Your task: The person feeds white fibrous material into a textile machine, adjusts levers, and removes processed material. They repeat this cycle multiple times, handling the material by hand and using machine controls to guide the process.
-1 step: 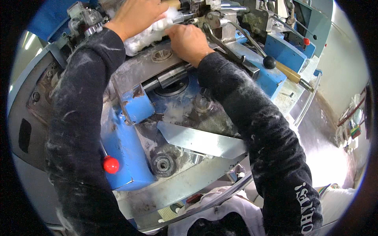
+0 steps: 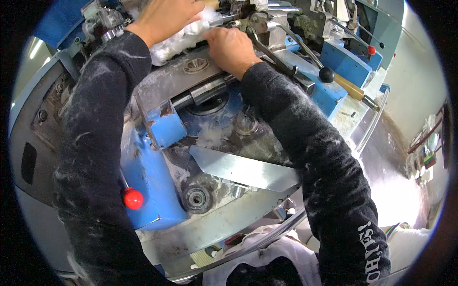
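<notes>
A large blue and grey machine (image 2: 157, 171), dusted with lint, fills the view, and at its top a wad of white fibre (image 2: 183, 35) lies pressed under the flat left hand (image 2: 169, 16) while the right hand (image 2: 231, 47) pinches its edge, nothing visibly shifting.

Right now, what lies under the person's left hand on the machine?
White fluffy fibre bulges out beneath the left hand, atop the blue-and-grey machine. The hand covers whatever its palm and fingers press.
</notes>
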Action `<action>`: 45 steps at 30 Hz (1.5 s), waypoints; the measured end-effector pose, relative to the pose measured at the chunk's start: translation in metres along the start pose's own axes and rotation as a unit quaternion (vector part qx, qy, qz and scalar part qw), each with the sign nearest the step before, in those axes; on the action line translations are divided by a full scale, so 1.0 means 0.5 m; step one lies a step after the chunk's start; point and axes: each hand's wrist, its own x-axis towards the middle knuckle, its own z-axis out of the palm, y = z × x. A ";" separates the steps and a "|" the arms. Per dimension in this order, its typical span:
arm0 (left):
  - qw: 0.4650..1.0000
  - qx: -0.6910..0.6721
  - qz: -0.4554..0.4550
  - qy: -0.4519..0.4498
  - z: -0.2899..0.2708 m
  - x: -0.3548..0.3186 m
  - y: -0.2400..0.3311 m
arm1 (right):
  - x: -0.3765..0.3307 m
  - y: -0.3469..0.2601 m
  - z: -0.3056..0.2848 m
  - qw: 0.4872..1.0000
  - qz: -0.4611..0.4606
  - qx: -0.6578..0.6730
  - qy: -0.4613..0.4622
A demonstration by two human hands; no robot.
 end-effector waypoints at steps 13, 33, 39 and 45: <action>0.999 -0.036 -0.033 0.008 -0.012 0.002 0.010 | 0.018 0.001 0.019 0.999 -0.030 0.026 0.003; 0.994 -0.087 0.044 -0.055 -0.030 -0.011 0.027 | -0.002 -0.011 -0.019 0.998 -0.045 -0.035 -0.030; 0.982 -0.178 0.032 -0.055 -0.038 -0.011 0.020 | 0.006 -0.003 -0.029 0.996 -0.032 -0.055 -0.057; 0.987 -0.147 0.030 -0.053 -0.036 -0.011 0.024 | 0.011 -0.004 -0.026 0.992 -0.090 -0.074 -0.052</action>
